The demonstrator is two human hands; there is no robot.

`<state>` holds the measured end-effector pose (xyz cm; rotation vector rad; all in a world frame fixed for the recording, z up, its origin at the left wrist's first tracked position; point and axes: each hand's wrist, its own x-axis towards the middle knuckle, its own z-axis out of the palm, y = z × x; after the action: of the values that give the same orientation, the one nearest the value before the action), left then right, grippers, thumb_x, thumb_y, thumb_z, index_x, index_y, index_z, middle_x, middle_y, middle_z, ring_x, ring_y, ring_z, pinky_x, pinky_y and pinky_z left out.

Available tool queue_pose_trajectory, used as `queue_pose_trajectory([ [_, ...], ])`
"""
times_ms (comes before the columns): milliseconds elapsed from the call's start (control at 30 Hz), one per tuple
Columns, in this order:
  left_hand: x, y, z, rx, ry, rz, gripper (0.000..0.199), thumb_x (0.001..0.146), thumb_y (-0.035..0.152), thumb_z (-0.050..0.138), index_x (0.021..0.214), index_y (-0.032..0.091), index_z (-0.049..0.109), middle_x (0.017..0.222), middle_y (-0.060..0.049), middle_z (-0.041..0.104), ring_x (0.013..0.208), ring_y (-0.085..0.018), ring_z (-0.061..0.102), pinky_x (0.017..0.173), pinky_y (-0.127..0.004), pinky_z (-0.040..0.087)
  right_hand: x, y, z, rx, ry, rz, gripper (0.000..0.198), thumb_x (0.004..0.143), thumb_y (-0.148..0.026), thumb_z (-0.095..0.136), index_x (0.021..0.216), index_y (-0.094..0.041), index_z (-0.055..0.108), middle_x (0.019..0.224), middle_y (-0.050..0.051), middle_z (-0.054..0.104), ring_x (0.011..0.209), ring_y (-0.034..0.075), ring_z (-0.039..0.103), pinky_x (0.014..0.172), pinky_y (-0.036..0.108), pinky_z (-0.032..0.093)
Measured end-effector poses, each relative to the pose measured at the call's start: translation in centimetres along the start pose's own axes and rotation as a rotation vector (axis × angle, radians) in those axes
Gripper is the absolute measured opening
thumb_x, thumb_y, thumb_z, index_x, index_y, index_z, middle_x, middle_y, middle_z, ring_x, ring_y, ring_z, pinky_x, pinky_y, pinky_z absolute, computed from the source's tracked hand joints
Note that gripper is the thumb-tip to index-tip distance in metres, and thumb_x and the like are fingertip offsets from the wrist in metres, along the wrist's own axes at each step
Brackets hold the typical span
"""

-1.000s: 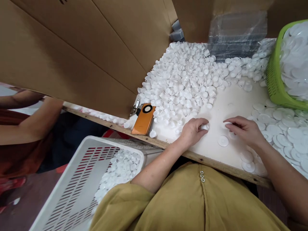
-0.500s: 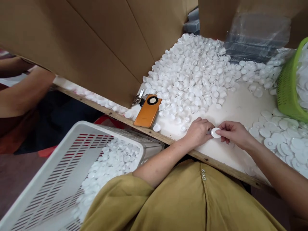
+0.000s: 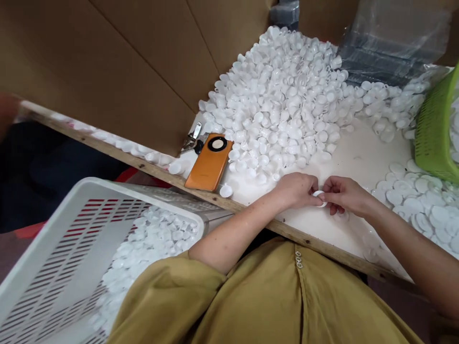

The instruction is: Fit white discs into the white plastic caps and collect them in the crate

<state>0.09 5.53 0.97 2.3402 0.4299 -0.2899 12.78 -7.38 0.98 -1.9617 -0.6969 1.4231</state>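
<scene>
Just past the wooden table edge [image 3: 306,242], the left hand [image 3: 299,191] and right hand [image 3: 346,195] meet, thumbs and fingers clamped on one small white saucer [image 3: 318,193] between them. Its round face tilts up toward the worker; I can't make out any long axis. Beyond, white cups [image 3: 279,105] lie heaped.

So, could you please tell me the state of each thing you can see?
Left hand: closed on the white disc
Right hand: closed on the same disc
Orange phone: lying camera side up
White crate: partly filled
Green basket: white pieces inside
Small cups: loosely heaped
Flat discs: spread, overlapping
Grey stack: under clear plastic
</scene>
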Motion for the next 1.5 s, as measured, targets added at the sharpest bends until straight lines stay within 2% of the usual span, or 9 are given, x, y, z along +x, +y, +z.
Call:
queue_pose_trajectory([
  [400, -0.9, 1.1, 0.3, 0.094, 0.028, -0.051, 0.026, 0.077, 0.045, 0.064, 0.072, 0.02, 0.061, 0.067, 0.0, 0.062, 0.063, -0.016, 0.056, 0.053, -0.024, 0.032, -0.4, 0.2, 0.6, -0.07, 0.03, -0.065, 0.022, 0.074, -0.032, 0.068, 0.078, -0.021, 0.049, 0.051, -0.004, 0.058, 0.042, 0.013, 0.057, 0.037, 0.02, 0.039],
  [500, -5.5, -0.2, -1.8, -0.036, 0.091, -0.06, 0.025, 0.077, 0.04, 0.062, 0.066, 0.018, 0.057, 0.064, 0.001, 0.059, 0.06, -0.014, 0.052, 0.055, -0.023, 0.033, -2.2, 0.8, -1.1, -0.157, 0.116, -0.199, 0.025, 0.076, -0.044, 0.064, 0.083, -0.021, 0.057, 0.067, -0.001, 0.063, 0.05, 0.013, 0.058, 0.046, 0.023, 0.043],
  [600, -13.7, -4.6, -5.5, -0.031, 0.098, -0.168, 0.034, 0.079, 0.048, 0.056, 0.063, 0.018, 0.054, 0.061, 0.002, 0.056, 0.057, -0.013, 0.049, 0.055, -0.023, 0.035, -4.6, 2.5, -4.9, -0.412, 0.465, -0.248, 0.026, 0.077, -0.048, 0.06, 0.081, -0.022, 0.062, 0.073, 0.001, 0.065, 0.06, 0.016, 0.059, 0.056, 0.028, 0.044],
  [733, -24.4, -11.7, -8.7, 0.22, 0.066, -0.615, 0.031, 0.072, 0.05, 0.06, 0.064, 0.02, 0.059, 0.053, 0.003, 0.057, 0.052, -0.016, 0.051, 0.052, -0.023, 0.036, -6.2, 6.3, -9.1, -0.742, 0.592, -0.186, 0.03, 0.072, -0.044, 0.062, 0.095, -0.024, 0.067, 0.08, 0.003, 0.061, 0.068, 0.02, 0.06, 0.062, 0.032, 0.044],
  [833, -26.7, -13.0, -8.1, 0.343, 0.23, -0.806, 0.028, 0.073, 0.047, 0.059, 0.08, 0.021, 0.066, 0.066, 0.001, 0.066, 0.061, -0.021, 0.059, 0.058, -0.027, 0.042, -6.0, 8.1, -9.6, -0.778, 0.608, -0.189, 0.04, 0.069, -0.045, 0.062, 0.103, -0.025, 0.067, 0.088, 0.005, 0.056, 0.072, 0.021, 0.059, 0.065, 0.033, 0.045],
  [1000, -18.9, -7.8, -3.6, 0.254, 0.523, -0.39, 0.031, 0.085, 0.043, 0.052, 0.1, 0.019, 0.065, 0.093, -0.005, 0.067, 0.08, -0.019, 0.063, 0.073, -0.029, 0.048, -5.1, 7.4, -8.6, -0.759, 0.564, -0.131, 0.038, 0.06, -0.044, 0.068, 0.091, -0.024, 0.062, 0.092, 0.006, 0.059, 0.07, 0.022, 0.059, 0.062, 0.035, 0.045],
  [1200, -8.9, -3.9, 1.1, 0.189, 0.447, -0.109, 0.023, 0.081, 0.017, 0.059, 0.104, 0.019, 0.064, 0.088, -0.004, 0.061, 0.077, -0.016, 0.061, 0.069, -0.026, 0.048, -5.1, 6.2, -7.7, -0.415, 0.504, -0.173, 0.031, 0.067, -0.045, 0.067, 0.087, -0.025, 0.056, 0.074, 0.002, 0.064, 0.061, 0.02, 0.059, 0.059, 0.034, 0.046],
  [1333, -4.9, -2.9, 2.3, 0.046, 0.374, 0.046, 0.016, 0.079, 0.018, 0.066, 0.095, 0.016, 0.065, 0.08, -0.002, 0.059, 0.071, -0.014, 0.059, 0.069, -0.024, 0.047, -4.8, 4.4, -5.4, 0.031, 0.385, -0.245, 0.04, 0.067, -0.049, 0.071, 0.094, -0.02, 0.063, 0.076, 0.004, 0.066, 0.062, 0.018, 0.062, 0.057, 0.031, 0.051],
  [1500, -1.7, -1.5, 2.8, -0.064, 0.342, 0.143, 0.018, 0.077, 0.02, 0.07, 0.094, 0.015, 0.066, 0.081, -0.002, 0.06, 0.07, -0.012, 0.058, 0.066, -0.022, 0.045, -2.5, 1.0, -1.0, 0.18, 0.209, -0.176, 0.033, 0.062, -0.041, 0.077, 0.082, -0.017, 0.064, 0.065, 0.001, 0.064, 0.053, 0.014, 0.06, 0.05, 0.027, 0.05],
])
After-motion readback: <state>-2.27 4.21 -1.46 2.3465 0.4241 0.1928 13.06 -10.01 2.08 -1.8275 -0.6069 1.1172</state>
